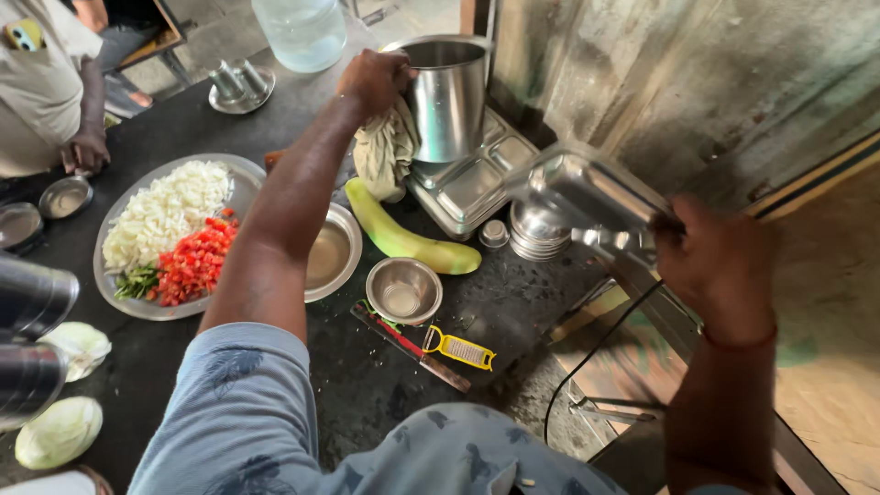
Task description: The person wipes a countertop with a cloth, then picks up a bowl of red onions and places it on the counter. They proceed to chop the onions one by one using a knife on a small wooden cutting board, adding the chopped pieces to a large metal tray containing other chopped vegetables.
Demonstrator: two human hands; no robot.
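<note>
My left hand (374, 81) grips the rim of a tall steel jug (449, 96) together with a crumpled cloth (385, 151). The jug stands on a stack of steel compartment trays (467, 188). My right hand (715, 261) holds a blurred steel compartment tray (587, 188) tilted in the air at the right, beyond the counter's edge. A long green gourd (408, 240) lies just below the cloth.
On the dark counter (357, 376) sit a large plate (243, 188) of chopped onion, tomato and greens, two steel bowls (403, 291), a knife (412, 348), a yellow peeler (461, 348) and cabbage halves (60, 431). Another person (46, 82) stands far left. A water container (301, 32) is behind.
</note>
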